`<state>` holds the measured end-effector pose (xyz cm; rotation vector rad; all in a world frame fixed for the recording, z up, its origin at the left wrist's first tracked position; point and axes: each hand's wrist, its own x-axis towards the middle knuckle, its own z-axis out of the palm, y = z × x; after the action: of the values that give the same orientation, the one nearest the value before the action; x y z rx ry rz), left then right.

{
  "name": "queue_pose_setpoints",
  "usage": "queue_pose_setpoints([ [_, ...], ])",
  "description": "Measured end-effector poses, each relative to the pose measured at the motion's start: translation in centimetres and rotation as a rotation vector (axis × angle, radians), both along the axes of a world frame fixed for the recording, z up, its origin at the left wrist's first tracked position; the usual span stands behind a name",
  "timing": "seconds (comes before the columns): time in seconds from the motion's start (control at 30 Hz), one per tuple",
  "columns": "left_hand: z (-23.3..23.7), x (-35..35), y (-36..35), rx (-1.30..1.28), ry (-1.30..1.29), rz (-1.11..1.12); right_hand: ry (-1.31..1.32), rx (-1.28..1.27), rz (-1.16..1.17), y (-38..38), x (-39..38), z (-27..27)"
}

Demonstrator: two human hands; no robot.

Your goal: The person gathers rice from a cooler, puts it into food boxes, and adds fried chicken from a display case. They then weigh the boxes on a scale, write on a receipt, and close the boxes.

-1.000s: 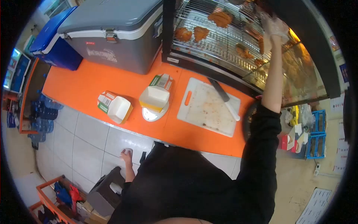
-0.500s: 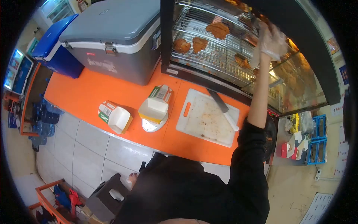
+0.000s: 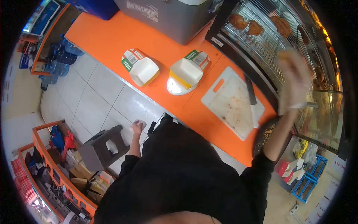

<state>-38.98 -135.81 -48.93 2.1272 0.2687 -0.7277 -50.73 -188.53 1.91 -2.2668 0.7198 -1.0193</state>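
My right hand (image 3: 296, 76), in a clear glove and blurred by motion, is raised at the warmer's open side, closed on a piece of fried food (image 3: 286, 55). Down beside my body, my left hand (image 3: 138, 126) hangs above the floor with its fingers curled in and nothing visible in them. A knife (image 3: 250, 93) lies on the white cutting board (image 3: 228, 102). One open food box (image 3: 186, 70) rests on a white round-ended device (image 3: 178, 87); another box (image 3: 142, 70) stands to its left on the orange counter (image 3: 100, 39).
The glass food warmer (image 3: 246, 56) holds several fried pieces on racks. A grey cooler (image 3: 175, 18) and a blue bin (image 3: 95, 8) stand along the counter's back. A dark round pan (image 3: 266, 136) is under my right forearm. At lower left are a grey box (image 3: 100, 151) and an orange-edged shelf (image 3: 52, 164).
My right hand has drawn back from the warmer's interior towards my body, now with a fried piece. My left hand shows more fully. The view has turned and shifted down.
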Motion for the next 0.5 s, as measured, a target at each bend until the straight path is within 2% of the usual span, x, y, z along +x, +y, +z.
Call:
queue_pose_setpoints([
  [0.03, 1.7, 0.1, -1.2, -0.035, 0.049, 0.028, -0.051, 0.312, 0.176, 0.9, 0.9, -2.9],
  [0.07, 2.8, 0.1, -2.0, -0.071, 0.098, 0.054, -0.047, 0.448, 0.29, 2.9, 2.3, -5.3],
  [0.1, 2.9, -0.1, -2.1, -0.072, 0.106, 0.037, 0.163, 0.196, 0.284, 3.9, 4.0, -7.8],
  [0.13, 2.6, -0.2, -2.0, -0.073, 0.114, 0.019, 0.077, 0.591, 0.369, 5.5, 5.7, -11.4],
  [0.17, 2.5, -0.1, -2.0, -0.074, 0.12, -0.002, 0.203, 0.794, 0.3, 8.2, 7.2, -11.0],
  [0.23, 3.1, -0.5, -1.7, -0.04, 0.159, -0.015, 0.186, 0.783, 0.34, 9.8, 9.4, -18.6],
  [0.27, 3.4, -0.9, -1.2, -0.074, 0.135, -0.021, 0.3, 0.671, 0.39, 10.4, 10.0, -21.3],
  [0.3, -0.6, -1.0, 1.5, 0.031, -0.051, -0.247, 0.409, 0.546, 0.421, 10.2, 10.8, -22.3],
  [0.33, -4.9, -1.5, 4.0, -0.075, 0.006, -0.252, 0.424, 0.389, 0.415, 10.6, 11.0, -21.3],
  [0.37, -3.7, -2.1, 4.6, 0.176, -0.41, -0.691, 0.446, 0.225, 0.389, 10.7, 10.6, -20.0],
  [0.4, -3.3, -2.7, 4.9, 0.237, -0.411, -0.773, 0.325, 0.13, 0.327, 9.4, 10.3, -18.7],
  [0.47, -3.0, -3.2, 5.5, 0.3, -0.113, -0.662, 0.095, -0.053, 0.23, 7.0, 9.4, -16.5],
  [0.5, -2.7, -3.4, 5.8, 0.353, 0.002, -0.618, 0.109, -0.157, -0.003, 5.1, 8.3, -12.3],
])
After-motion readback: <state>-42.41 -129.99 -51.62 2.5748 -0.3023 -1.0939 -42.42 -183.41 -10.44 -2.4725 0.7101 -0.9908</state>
